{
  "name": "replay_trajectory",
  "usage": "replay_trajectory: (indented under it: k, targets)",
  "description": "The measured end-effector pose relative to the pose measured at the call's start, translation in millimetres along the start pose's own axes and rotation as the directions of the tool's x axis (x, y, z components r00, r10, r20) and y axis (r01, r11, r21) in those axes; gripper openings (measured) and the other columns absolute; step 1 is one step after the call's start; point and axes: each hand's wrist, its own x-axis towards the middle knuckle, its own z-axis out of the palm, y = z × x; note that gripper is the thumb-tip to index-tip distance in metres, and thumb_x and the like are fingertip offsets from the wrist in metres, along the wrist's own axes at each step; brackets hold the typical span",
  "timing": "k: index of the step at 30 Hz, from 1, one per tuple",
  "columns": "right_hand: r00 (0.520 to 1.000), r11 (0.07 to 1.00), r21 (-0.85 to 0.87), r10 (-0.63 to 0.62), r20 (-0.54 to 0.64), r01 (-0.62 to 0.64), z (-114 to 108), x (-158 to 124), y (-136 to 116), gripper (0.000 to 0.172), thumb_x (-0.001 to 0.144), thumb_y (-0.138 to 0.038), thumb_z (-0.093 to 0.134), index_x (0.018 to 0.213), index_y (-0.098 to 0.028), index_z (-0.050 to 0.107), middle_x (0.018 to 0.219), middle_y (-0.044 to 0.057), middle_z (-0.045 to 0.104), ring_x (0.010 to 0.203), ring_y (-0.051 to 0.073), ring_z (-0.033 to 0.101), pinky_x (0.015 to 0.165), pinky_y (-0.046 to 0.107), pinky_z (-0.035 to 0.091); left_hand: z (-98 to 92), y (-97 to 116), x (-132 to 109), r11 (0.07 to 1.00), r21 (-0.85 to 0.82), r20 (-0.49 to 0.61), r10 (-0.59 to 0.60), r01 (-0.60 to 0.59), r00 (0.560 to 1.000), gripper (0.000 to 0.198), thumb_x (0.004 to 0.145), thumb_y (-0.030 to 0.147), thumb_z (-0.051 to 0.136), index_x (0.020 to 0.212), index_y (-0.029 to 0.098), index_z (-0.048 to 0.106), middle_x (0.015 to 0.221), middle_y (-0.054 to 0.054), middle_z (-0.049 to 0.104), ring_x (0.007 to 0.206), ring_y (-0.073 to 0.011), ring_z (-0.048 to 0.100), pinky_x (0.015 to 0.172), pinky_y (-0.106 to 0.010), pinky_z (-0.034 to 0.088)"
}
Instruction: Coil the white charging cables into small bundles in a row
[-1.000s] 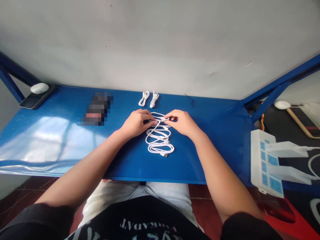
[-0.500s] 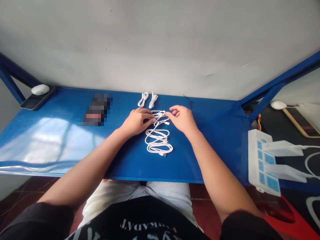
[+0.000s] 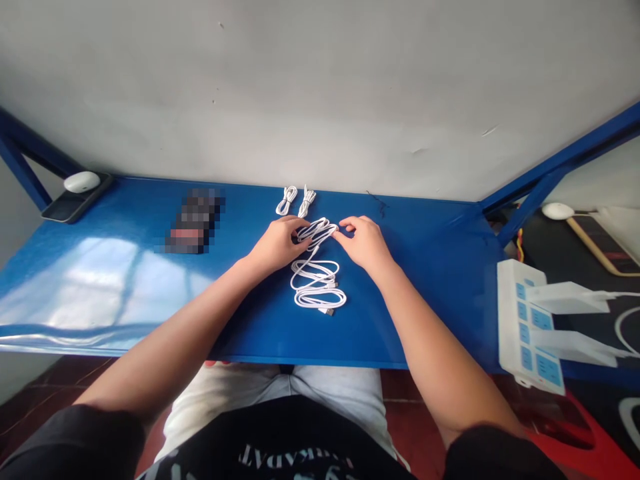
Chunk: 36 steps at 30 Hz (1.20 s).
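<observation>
A white cable (image 3: 316, 231) is gathered into a small bundle between my two hands on the blue table (image 3: 100, 267). My left hand (image 3: 276, 244) is closed on the bundle's left end. My right hand (image 3: 363, 239) pinches its right end with fingers curled. Below them several loose white cables (image 3: 319, 287) lie in flat loops on the table. Two small tied white cable bundles (image 3: 296, 200) rest at the back by the wall.
A blurred dark object (image 3: 193, 219) lies left of centre. A phone with a white earbud case (image 3: 73, 193) sits at the far left corner. A white power strip (image 3: 530, 323) with chargers plugged in is on the right. Grey wall behind.
The top cable's loops have been drawn together into a tighter bundle between my hands. My right hand moved slightly inward and closed on its end.
</observation>
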Motion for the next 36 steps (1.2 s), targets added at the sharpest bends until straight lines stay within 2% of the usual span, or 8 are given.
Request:
replay_trajectory:
  k: [6,12,16,21,24,27,32,36]
  targets:
    - [1.000,0.999,0.042,0.013,0.005,-0.013,4.2,-2.2,-1.2,0.010,0.084,-0.028,0.069,0.092,-0.022,0.071,0.101,0.010,0.067,0.101,0.028,0.061,0.095,0.046,0.048,4.7,10.1,12.4,0.996,-0.014,0.056,-0.089,0.090,0.994,0.032,0.078,0.020,0.065,0.109,0.015,0.074,0.102,-0.010,0.075,0.086,-0.0225,0.067,0.076,-0.034,0.053]
    - [0.996,0.909,0.408,0.067,0.059,-0.085,-0.4,-0.9,-3.3,0.012,0.083,-0.030,0.067,0.088,-0.021,0.061,0.086,0.004,0.073,0.080,0.020,0.067,0.079,0.035,0.052,3.2,12.3,38.2,0.961,-0.140,0.204,-0.208,0.239,0.957,0.035,0.062,0.017,0.077,0.096,0.016,0.077,0.075,-0.003,0.071,0.064,-0.0172,0.061,0.057,-0.030,0.045]
    - [0.984,0.783,0.595,0.142,0.108,-0.178,-2.6,-0.2,-6.5,0.024,0.079,-0.037,0.072,0.093,-0.021,0.060,0.082,0.003,0.074,0.079,0.020,0.070,0.077,0.034,0.053,0.1,14.6,43.9,0.939,-0.226,0.281,-0.194,0.261,0.940,0.013,0.063,0.022,0.078,0.075,0.017,0.076,0.061,0.000,0.065,0.055,-0.0141,0.054,0.053,-0.030,0.039]
    - [0.946,0.497,0.809,0.237,0.222,-0.315,-6.8,2.5,-14.6,0.034,0.081,-0.040,0.072,0.105,-0.025,0.053,0.096,0.005,0.076,0.093,0.022,0.075,0.084,0.038,0.058,5.6,11.7,43.1,0.820,-0.463,0.267,-0.235,0.338,0.935,0.019,0.062,0.024,0.084,0.077,0.017,0.075,0.071,-0.004,0.072,0.064,-0.0165,0.062,0.062,-0.032,0.047]
    - [0.946,0.411,0.858,0.225,0.231,-0.308,-8.4,3.4,-18.4,0.030,0.087,-0.041,0.066,0.108,-0.027,0.050,0.105,0.007,0.076,0.106,0.024,0.074,0.089,0.041,0.059,7.5,12.8,43.8,0.691,-0.616,0.258,-0.276,0.378,0.926,0.025,0.063,0.025,0.086,0.084,0.016,0.076,0.081,-0.007,0.075,0.072,-0.0177,0.066,0.069,-0.034,0.052]
    - [0.979,0.498,0.849,0.181,0.099,-0.178,-7.7,0.4,-22.4,0.033,0.084,-0.040,0.070,0.108,-0.027,0.053,0.109,0.006,0.075,0.108,0.023,0.072,0.093,0.041,0.059,5.7,19.4,42.9,0.573,-0.728,0.243,-0.298,0.376,0.923,0.028,0.064,0.024,0.087,0.087,0.014,0.075,0.086,-0.008,0.076,0.077,-0.0170,0.068,0.075,-0.034,0.054]
    - [0.980,0.852,0.520,0.044,-0.192,0.064,-9.4,-10.2,-32.5,0.028,0.084,-0.047,0.071,0.099,-0.023,0.068,0.118,0.009,0.068,0.102,0.023,0.067,0.084,0.036,0.060,0.9,37.6,30.8,0.518,-0.801,0.157,-0.303,0.301,0.940,0.036,0.066,0.026,0.088,0.097,0.012,0.075,0.092,-0.009,0.077,0.081,-0.0175,0.070,0.077,-0.033,0.055]
    - [0.994,0.789,0.611,-0.003,-0.107,0.068,-12.0,-15.4,-40.8,0.031,0.087,-0.047,0.069,0.104,-0.022,0.070,0.106,0.009,0.071,0.092,0.022,0.069,0.081,0.037,0.061,-1.7,49.0,14.3,0.535,-0.806,0.137,-0.245,0.252,0.960,0.042,0.068,0.029,0.088,0.104,0.013,0.074,0.098,-0.010,0.077,0.086,-0.0198,0.072,0.080,-0.035,0.058]
